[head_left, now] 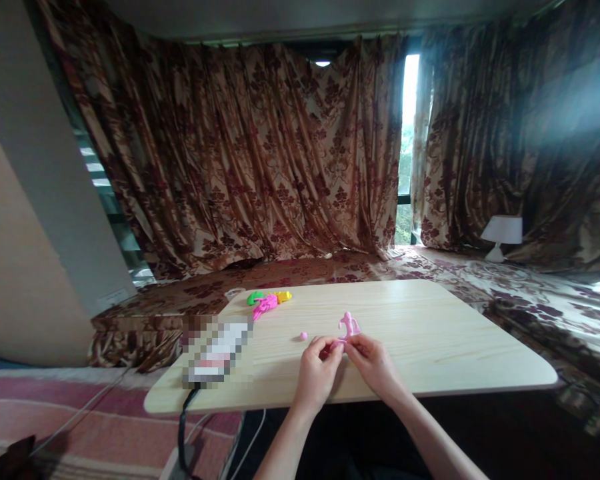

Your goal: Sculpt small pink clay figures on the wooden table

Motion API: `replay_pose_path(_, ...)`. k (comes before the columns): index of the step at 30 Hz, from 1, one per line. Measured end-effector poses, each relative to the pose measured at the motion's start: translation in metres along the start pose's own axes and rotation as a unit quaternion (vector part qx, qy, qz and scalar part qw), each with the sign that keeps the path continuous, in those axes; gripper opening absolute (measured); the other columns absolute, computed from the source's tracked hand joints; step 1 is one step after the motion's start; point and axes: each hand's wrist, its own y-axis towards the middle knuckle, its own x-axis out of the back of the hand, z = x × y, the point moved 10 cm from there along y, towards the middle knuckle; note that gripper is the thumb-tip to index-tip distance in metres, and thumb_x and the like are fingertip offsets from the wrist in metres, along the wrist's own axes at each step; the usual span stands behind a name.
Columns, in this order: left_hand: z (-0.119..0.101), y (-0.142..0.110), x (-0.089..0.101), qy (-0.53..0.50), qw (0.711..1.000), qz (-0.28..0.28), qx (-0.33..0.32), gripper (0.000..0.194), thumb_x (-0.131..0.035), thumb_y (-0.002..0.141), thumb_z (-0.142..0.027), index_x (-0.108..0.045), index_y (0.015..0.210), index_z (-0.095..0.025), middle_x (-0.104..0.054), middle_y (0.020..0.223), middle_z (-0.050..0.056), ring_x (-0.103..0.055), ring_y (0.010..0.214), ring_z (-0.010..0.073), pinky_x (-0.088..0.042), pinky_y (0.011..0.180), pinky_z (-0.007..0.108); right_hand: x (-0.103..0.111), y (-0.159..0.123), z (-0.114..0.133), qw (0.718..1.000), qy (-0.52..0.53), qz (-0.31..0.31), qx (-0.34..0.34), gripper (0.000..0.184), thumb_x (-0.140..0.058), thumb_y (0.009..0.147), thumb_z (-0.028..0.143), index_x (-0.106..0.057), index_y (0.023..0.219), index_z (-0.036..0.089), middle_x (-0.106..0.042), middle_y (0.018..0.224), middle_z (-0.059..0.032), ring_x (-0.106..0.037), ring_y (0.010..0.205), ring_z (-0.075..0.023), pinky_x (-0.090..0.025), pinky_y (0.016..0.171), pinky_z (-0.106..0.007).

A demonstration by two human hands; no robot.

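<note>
My left hand (319, 370) and my right hand (373, 363) come together near the middle of the table, fingertips pinched. Between them they hold a small piece of pink clay (338, 344), partly hidden by the fingers. Just past my fingertips is a light pink clay figure (349, 325) with a rounded top and thin arm-like parts; whether my right fingers touch it, I cannot tell. A small pink ball (303, 336) lies on the table to the left, apart from my left hand.
Bright green (255, 298), magenta (265, 306) and yellow (283, 297) pieces lie together at the table's (430, 333) back left. A blurred-out flat object (220, 353) with a black strap (183, 427) is at the left edge. A white lamp (503, 230) stands beyond, at the right.
</note>
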Motion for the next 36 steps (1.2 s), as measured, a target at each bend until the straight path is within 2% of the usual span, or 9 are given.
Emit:
replay_pose_path(3, -0.0021, -0.0002, 0.0004, -0.001, 1.000, 0.003, -0.010, 0.018, -0.053, 0.078, -0.031, -0.063, 0.076, -0.016, -0.063, 0.079, 0.004, -0.059, 0.077, 0.0172, -0.046, 0.072, 0.027, -0.0003, -0.0003, 0.0033, 1.000, 0.003, 0.004, 0.001, 0.017, -0.053, 0.081, 0.031, -0.061, 0.074, 0.017, -0.062, 0.068, -0.0035, -0.058, 0.067, -0.0172, -0.045, 0.061, -0.025)
replay_pose_path(11, 0.0006, -0.0003, -0.0012, 0.022, 1.000, 0.011, 0.001, 0.017, -0.052, 0.078, -0.031, -0.061, 0.074, -0.016, -0.063, 0.076, 0.003, -0.058, 0.073, 0.0159, -0.045, 0.069, 0.026, 0.0012, -0.0019, 0.0088, 0.999, -0.032, 0.007, 0.010, 0.020, -0.051, 0.082, 0.030, -0.058, 0.070, 0.016, -0.060, 0.069, -0.0019, -0.055, 0.067, -0.0148, -0.043, 0.061, -0.023)
replay_pose_path(17, 0.0001, -0.0013, 0.0003, -0.031, 0.999, 0.005, 0.018, 0.019, -0.052, 0.079, -0.032, -0.060, 0.073, -0.016, -0.063, 0.069, 0.001, -0.059, 0.069, 0.0146, -0.045, 0.068, 0.024, 0.0055, -0.0007, 0.0043, 0.999, -0.034, -0.010, 0.000, 0.026, -0.046, 0.085, 0.035, -0.060, 0.076, 0.015, -0.060, 0.068, -0.0015, -0.053, 0.062, -0.0131, -0.041, 0.056, -0.022)
replay_pose_path(22, 0.0041, -0.0007, -0.0001, -0.057, 0.998, 0.006, 0.034, 0.019, -0.055, 0.076, -0.032, -0.063, 0.084, -0.016, -0.067, 0.076, 0.003, -0.061, 0.071, 0.0157, -0.047, 0.067, 0.025, 0.0020, -0.0011, 0.0043, 1.000, -0.031, 0.001, 0.006, 0.023, -0.050, 0.083, 0.035, -0.059, 0.075, 0.015, -0.060, 0.069, -0.0018, -0.052, 0.061, -0.0126, -0.041, 0.057, -0.022)
replay_pose_path(27, -0.0019, 0.0000, 0.0005, -0.017, 1.000, 0.008, 0.005, 0.019, -0.055, 0.076, -0.032, -0.066, 0.074, -0.016, -0.066, 0.075, 0.004, -0.060, 0.074, 0.0171, -0.047, 0.070, 0.026, 0.0028, -0.0012, 0.0079, 1.000, -0.026, -0.003, 0.007, 0.024, -0.048, 0.084, 0.035, -0.059, 0.077, 0.015, -0.061, 0.070, -0.0025, -0.053, 0.062, -0.0130, -0.043, 0.057, -0.023)
replay_pose_path(33, 0.0050, -0.0008, -0.0002, -0.072, 0.997, 0.005, 0.034, 0.021, -0.057, 0.075, -0.034, -0.065, 0.083, -0.017, -0.067, 0.078, 0.004, -0.061, 0.073, 0.0167, -0.048, 0.070, 0.026, -0.0003, -0.0018, 0.0080, 1.000, -0.024, 0.011, -0.001, 0.022, -0.051, 0.082, 0.035, -0.059, 0.074, 0.016, -0.061, 0.068, -0.0018, -0.055, 0.062, -0.0130, -0.043, 0.057, -0.022)
replay_pose_path(36, 0.0049, -0.0007, -0.0005, -0.059, 0.998, 0.005, 0.030, 0.020, -0.057, 0.075, -0.033, -0.064, 0.086, -0.017, -0.067, 0.081, 0.004, -0.061, 0.076, 0.0168, -0.047, 0.071, 0.026, 0.0007, -0.0019, 0.0030, 1.000, -0.012, 0.003, -0.002, 0.021, -0.052, 0.081, 0.034, -0.058, 0.073, 0.016, -0.060, 0.066, -0.0010, -0.055, 0.062, -0.0134, -0.043, 0.057, -0.022)
